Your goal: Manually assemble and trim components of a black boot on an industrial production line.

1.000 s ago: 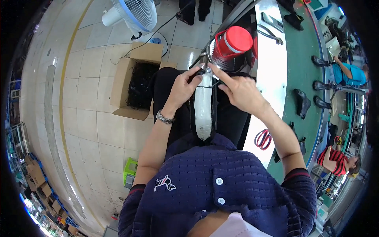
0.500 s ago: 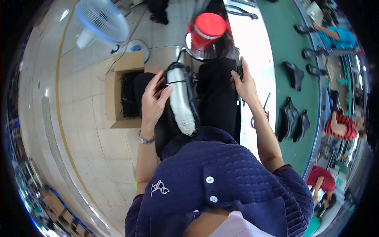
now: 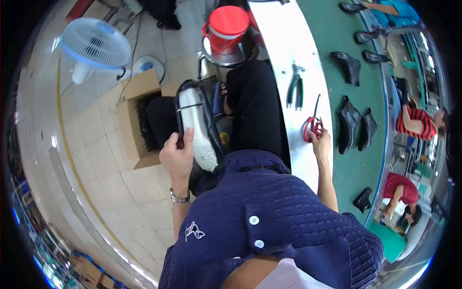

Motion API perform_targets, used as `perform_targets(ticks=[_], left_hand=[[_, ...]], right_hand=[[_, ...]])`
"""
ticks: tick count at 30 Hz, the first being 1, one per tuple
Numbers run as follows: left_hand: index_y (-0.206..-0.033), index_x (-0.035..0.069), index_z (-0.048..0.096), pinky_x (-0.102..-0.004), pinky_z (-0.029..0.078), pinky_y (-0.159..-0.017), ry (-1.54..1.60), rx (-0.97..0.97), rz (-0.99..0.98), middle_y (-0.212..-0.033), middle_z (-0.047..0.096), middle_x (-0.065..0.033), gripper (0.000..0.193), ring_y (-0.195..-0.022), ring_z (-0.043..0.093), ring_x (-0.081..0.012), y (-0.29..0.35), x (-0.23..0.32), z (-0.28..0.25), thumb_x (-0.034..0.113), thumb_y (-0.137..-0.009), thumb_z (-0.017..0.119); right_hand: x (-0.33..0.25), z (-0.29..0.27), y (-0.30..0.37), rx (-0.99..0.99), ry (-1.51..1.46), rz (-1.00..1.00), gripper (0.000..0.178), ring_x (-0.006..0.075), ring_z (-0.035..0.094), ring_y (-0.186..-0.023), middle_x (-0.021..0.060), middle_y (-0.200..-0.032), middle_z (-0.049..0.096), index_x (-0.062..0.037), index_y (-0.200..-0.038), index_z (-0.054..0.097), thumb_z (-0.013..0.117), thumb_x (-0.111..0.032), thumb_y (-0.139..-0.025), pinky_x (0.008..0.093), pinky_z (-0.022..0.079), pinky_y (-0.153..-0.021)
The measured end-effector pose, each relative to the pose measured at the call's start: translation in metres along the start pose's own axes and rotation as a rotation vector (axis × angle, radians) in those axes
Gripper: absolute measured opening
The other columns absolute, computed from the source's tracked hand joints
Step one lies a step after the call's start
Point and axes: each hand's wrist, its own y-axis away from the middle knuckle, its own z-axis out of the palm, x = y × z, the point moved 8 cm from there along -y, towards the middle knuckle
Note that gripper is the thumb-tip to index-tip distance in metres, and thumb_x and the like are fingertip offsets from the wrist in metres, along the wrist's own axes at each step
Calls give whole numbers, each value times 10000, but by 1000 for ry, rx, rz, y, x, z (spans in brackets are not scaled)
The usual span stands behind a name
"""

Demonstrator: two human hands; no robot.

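The left hand [image 3: 177, 155] grips the shoe [image 3: 195, 121] sole-up over the lap [image 3: 254, 108], where a slack hold could let it slide off, while the right hand [image 3: 321, 140] touches the scissors [image 3: 308, 129], its closure unclear.

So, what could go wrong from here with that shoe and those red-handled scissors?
Two things, perhaps. The shoe is tilted, its pale underside facing up, with only the left hand on it, so it might slip if that grip loosens. And the scissors, with the right hand at their handles, lie near the black-handled pliers on the bench, so the tools could knock together.
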Motion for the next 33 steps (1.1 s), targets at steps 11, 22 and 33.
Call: perform_targets(ticks=[11,22,33], left_hand=[[-710,-25,482,-367,348,-491,369,-63,-17,-578,453,-172,414,-489,423,-275,10,-14,15,288,-975,544],[-762,9,502,-418,424,-518,154,-1,136,-644,538,-176,347,-598,564,-360,13,18,16,297,-941,577],[-1246,41,604,-453,316,-1080,-88,239,378,-1430,431,-182,493,-1344,359,-370,-19,67,-15,269,-823,710]], right_hand=[[-224,-44,72,-1105,-1088,-38,623,87,502,-637,-9,-762,521,-16,-1163,570,782,-435,-753,211,399,-569],[-316,-14,127,-1468,-696,-139,605,71,507,-494,-25,-629,485,-53,-973,603,440,-633,-928,200,427,-445],[-252,-31,87,-957,-658,-396,386,85,477,-470,1,-628,513,-40,-844,594,590,-413,-944,249,390,-425]])
